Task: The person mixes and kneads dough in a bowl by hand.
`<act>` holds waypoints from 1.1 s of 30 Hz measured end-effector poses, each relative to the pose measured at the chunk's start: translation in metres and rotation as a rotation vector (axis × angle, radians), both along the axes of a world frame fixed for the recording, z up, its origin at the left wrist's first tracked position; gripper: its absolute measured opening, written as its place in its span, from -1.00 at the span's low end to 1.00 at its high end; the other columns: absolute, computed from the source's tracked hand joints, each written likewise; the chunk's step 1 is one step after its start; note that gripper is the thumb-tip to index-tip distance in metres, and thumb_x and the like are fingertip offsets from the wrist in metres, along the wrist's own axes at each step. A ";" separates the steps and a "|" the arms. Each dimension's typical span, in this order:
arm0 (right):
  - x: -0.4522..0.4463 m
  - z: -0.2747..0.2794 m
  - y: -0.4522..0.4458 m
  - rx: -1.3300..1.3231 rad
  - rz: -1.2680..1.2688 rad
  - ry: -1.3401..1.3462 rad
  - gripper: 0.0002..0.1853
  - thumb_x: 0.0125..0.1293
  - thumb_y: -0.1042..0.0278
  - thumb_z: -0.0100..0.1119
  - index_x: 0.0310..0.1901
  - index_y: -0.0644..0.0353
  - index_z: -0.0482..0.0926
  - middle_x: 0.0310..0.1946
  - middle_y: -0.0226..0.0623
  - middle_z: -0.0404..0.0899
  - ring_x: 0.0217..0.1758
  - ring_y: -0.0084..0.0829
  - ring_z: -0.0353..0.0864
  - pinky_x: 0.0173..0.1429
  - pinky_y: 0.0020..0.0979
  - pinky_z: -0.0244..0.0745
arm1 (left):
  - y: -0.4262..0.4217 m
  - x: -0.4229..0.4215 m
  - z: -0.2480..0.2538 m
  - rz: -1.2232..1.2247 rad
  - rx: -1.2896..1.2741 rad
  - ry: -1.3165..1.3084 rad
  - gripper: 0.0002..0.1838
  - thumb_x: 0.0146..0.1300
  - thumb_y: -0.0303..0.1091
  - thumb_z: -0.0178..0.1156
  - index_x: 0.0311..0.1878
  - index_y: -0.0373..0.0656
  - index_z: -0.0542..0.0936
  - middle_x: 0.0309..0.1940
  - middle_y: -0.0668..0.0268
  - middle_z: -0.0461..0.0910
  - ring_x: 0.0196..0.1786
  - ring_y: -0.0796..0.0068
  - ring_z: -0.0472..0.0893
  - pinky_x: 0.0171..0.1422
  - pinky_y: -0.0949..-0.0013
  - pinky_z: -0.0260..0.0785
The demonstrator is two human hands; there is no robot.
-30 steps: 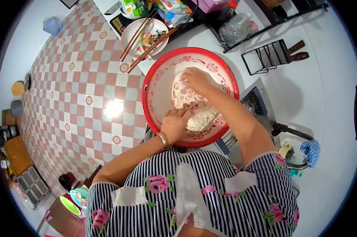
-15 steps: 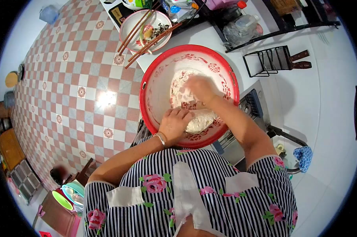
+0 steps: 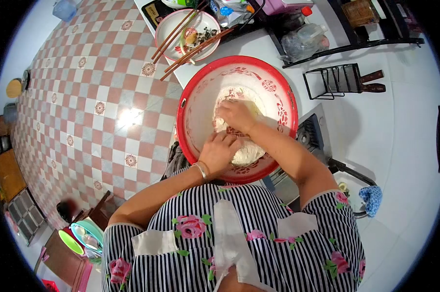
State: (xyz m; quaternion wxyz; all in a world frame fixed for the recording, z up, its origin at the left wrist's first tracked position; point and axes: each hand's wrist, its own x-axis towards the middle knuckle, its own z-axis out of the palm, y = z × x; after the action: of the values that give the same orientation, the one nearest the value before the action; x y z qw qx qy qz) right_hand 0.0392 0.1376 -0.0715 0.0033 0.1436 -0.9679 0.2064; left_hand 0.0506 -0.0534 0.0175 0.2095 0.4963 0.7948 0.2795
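A wide white enamel basin (image 3: 192, 112) with a red rim and red printed pattern sits in front of me. Near its close side lies a pale, rough lump of dough (image 3: 248, 153). My left hand (image 3: 220, 150), with a bracelet at the wrist, curls its fingers over the left end of the lump. Further in, my right hand (image 3: 237, 116) has its fingers bent down into loose flour (image 3: 251, 96) on the basin's bottom; its fingertips are partly hidden. Between the two hands a strip of the red pattern shows.
Beyond the basin stands a bowl (image 3: 214, 22) with food scraps, chopsticks (image 3: 196, 52) lying across it. On the right are a black wire rack (image 3: 329, 82), knives with wooden handles (image 3: 373, 82), a stove (image 3: 310, 134) and a blue cloth (image 3: 371, 199). Tiled floor (image 3: 98, 107) lies left.
My right hand has moved slightly left and down in the flour and is less blurred. The left hand stays on the dough. The whole view has shifted a little.
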 end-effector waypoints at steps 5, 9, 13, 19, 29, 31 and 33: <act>-0.043 0.004 -0.001 0.097 0.195 0.035 -0.85 0.20 0.37 0.04 -0.22 0.08 0.58 -0.20 -0.28 0.54 -0.06 -0.22 0.55 0.03 -0.20 0.49 | -0.001 -0.001 0.001 -0.002 -0.033 -0.029 -0.34 -0.23 -0.32 0.41 0.08 -0.01 0.47 0.04 0.25 0.53 0.15 0.16 0.48 0.24 0.08 0.32; -0.041 -0.015 0.029 0.013 -0.051 -0.075 -0.84 0.22 0.40 0.01 -0.20 0.11 0.56 -0.16 -0.30 0.54 -0.01 -0.22 0.52 0.03 -0.23 0.49 | 0.000 0.002 -0.001 0.012 -0.020 -0.027 -0.33 -0.23 -0.32 0.41 0.09 -0.01 0.47 0.04 0.23 0.53 0.14 0.14 0.49 0.24 0.07 0.33; 0.014 0.028 0.069 0.403 -0.204 -0.149 -0.80 0.27 0.37 -0.02 -0.19 0.19 0.58 -0.10 -0.22 0.57 -0.03 -0.19 0.59 0.06 -0.11 0.49 | -0.002 -0.002 0.003 0.019 -0.013 -0.060 -0.34 -0.20 -0.32 0.41 0.10 -0.02 0.47 0.04 0.23 0.53 0.12 0.15 0.50 0.23 0.08 0.33; 0.038 0.058 0.067 0.290 -0.241 -0.533 -0.76 0.25 0.29 0.03 -0.45 0.23 0.60 -0.38 -0.05 0.59 -0.32 -0.03 0.61 -0.10 -0.02 0.48 | -0.002 -0.002 0.000 -0.015 -0.052 -0.061 -0.37 -0.16 -0.30 0.42 0.10 -0.02 0.48 0.03 0.23 0.53 0.11 0.17 0.51 0.19 0.08 0.35; -0.014 0.011 -0.003 0.102 -0.083 -0.062 -0.90 0.11 0.46 0.11 -0.36 0.12 0.62 -0.34 -0.15 0.60 -0.27 -0.16 0.63 -0.15 -0.18 0.56 | -0.001 -0.002 -0.001 -0.005 -0.001 -0.012 -0.38 -0.16 -0.31 0.41 0.08 -0.04 0.47 0.00 0.23 0.53 0.11 0.19 0.51 0.27 0.06 0.30; -0.029 0.012 0.026 0.274 -0.275 -0.207 -0.90 0.08 0.47 0.14 -0.35 0.10 0.62 -0.32 -0.17 0.60 -0.26 -0.17 0.63 -0.14 -0.20 0.57 | -0.002 -0.002 0.001 0.020 -0.009 -0.051 -0.36 -0.17 -0.31 0.41 0.10 -0.05 0.46 0.00 0.23 0.53 0.12 0.19 0.50 0.28 0.05 0.30; -0.018 0.009 0.017 0.152 -0.159 -0.050 -0.91 0.06 0.48 0.16 -0.37 0.10 0.62 -0.34 -0.18 0.59 -0.26 -0.17 0.63 -0.16 -0.19 0.57 | -0.003 -0.001 -0.001 0.024 -0.007 -0.034 -0.33 -0.21 -0.28 0.45 0.10 -0.01 0.47 0.03 0.23 0.53 0.13 0.17 0.50 0.25 0.08 0.32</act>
State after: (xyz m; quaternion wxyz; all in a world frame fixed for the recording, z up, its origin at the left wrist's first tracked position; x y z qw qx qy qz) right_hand 0.0208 0.1542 -0.0627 -0.0155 0.0611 -0.9888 0.1350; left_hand 0.0494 -0.0561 0.0164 0.2213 0.4812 0.7981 0.2874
